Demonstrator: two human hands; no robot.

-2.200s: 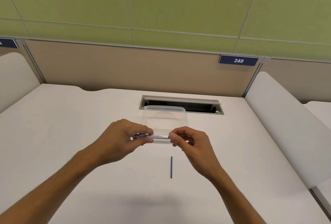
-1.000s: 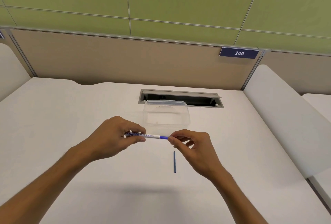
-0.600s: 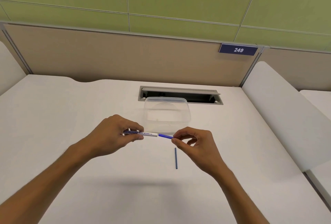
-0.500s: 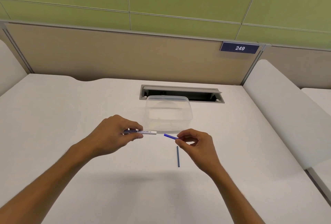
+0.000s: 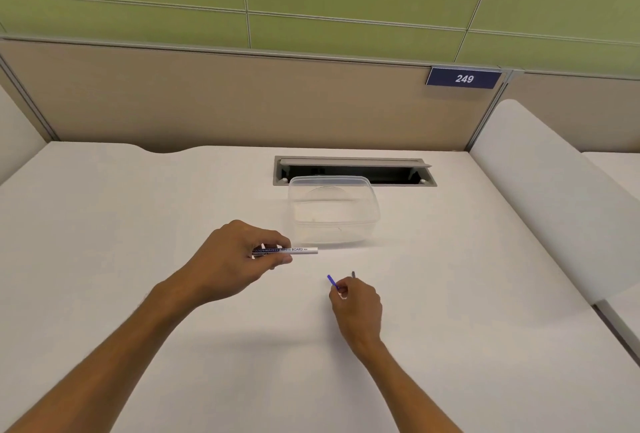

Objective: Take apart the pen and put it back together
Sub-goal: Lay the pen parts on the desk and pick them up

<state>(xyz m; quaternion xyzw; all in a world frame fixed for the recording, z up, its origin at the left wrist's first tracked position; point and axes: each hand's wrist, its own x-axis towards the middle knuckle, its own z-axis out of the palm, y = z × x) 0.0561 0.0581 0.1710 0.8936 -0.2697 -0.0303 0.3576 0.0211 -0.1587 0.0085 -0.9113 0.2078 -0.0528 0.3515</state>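
Observation:
My left hand (image 5: 235,259) grips the white marker barrel (image 5: 301,250) level above the table, its open end pointing right. My right hand (image 5: 356,304) is low over the table to the right, fingers pinched on a short blue pen piece (image 5: 331,280) that sticks out up and to the left. A thin dark rod (image 5: 353,274) lies on the table; only its far tip shows above my right hand, the remainder is hidden by it. The barrel and the blue piece are apart.
A clear plastic container (image 5: 334,212) stands just beyond the barrel on the white table (image 5: 104,224). Behind it is a grey cable slot (image 5: 353,169) and a beige partition with a plate reading 249 (image 5: 464,78). A white divider (image 5: 554,197) slopes along the right.
My right hand pulled the blue piece out of the barrel and carried it down and right, over the rod on the table. My left hand kept the barrel nearly still.

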